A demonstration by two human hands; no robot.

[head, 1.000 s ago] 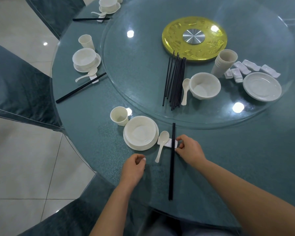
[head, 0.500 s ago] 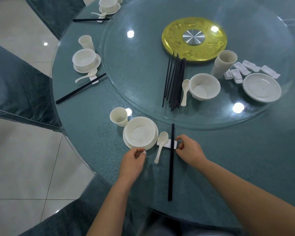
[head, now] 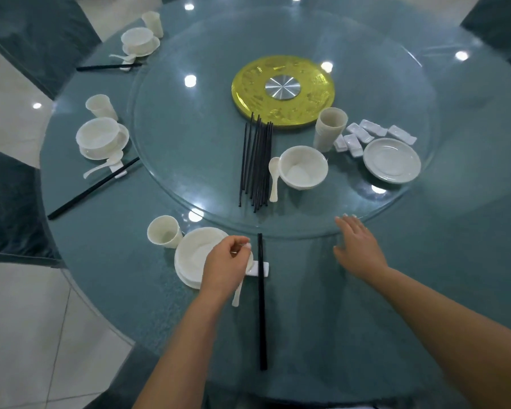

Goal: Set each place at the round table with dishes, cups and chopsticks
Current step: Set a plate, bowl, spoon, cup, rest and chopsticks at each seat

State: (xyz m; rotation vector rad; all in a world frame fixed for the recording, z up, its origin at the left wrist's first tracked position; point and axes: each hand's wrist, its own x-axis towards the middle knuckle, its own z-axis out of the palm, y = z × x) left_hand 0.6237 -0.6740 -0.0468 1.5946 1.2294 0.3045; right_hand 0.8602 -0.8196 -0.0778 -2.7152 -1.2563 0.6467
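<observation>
My right hand (head: 359, 249) was open, fingers spread and relaxed, holding nothing, its fingertips at the near rim of the glass turntable (head: 171, 119). My left hand (head: 223, 265) was curled over the near place setting, thumb and forefinger pinched together above the spoon (head: 237, 293); whether that grip actually held the spoon's bowl I could not tell, as the hand covered it. The near setting looked complete: cup (head: 163, 231), bowl on its plate (head: 189, 256), chopstick rest (head: 264, 268) and the pair of chopsticks (head: 261, 305) lying across the rest, long axis running away from me. In my judgement the next place called for stock from the turntable. That stock lay ahead of the right hand and well apart from it: the spare bowl (head: 303, 171) and its spoon (head: 274, 178) forward and slightly left, the stacked cups (head: 329, 129) and the spare rests (head: 366, 131) farther ahead, the plate stack (head: 391, 160) forward and slightly right. The loose chopstick bundle (head: 255, 163) lay left of the bowl, long axis pointing from me toward the gold hub (head: 283, 90), about between the two hands in bearing. The right hand was the nearer to bowl, cups and plates, and was free. Two finished settings stood on the tabletop (head: 425, 276) to my left.
</observation>
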